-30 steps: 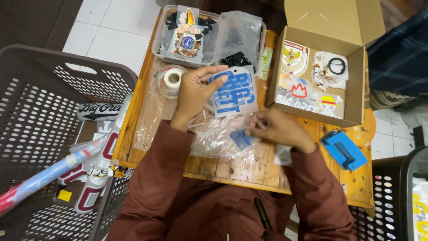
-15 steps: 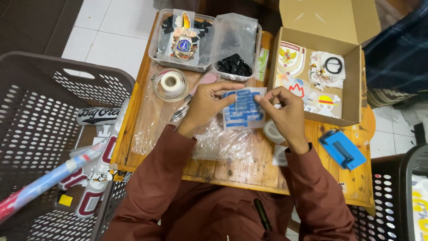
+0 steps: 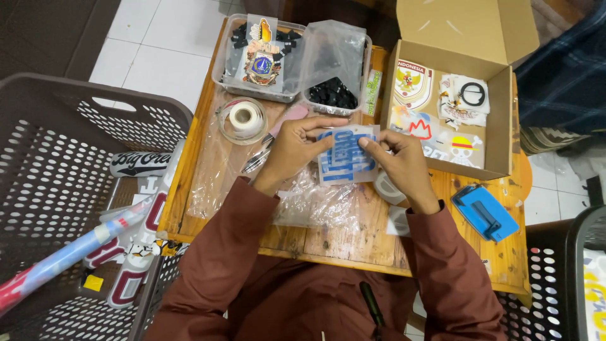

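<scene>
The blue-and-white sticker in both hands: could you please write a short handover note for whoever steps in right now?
Left hand: pinches the left edge of the blue-and-white sticker.
Right hand: pinches its right edge; the sticker is held just above the wooden table.
Nearby: crumpled clear plastic bags lie beneath the hands, a tape roll to the left, an open cardboard box of stickers to the right, a blue tool by the right forearm.
Done: the sticker is up in the hands.
Left: it is in no bag or box yet.
</scene>
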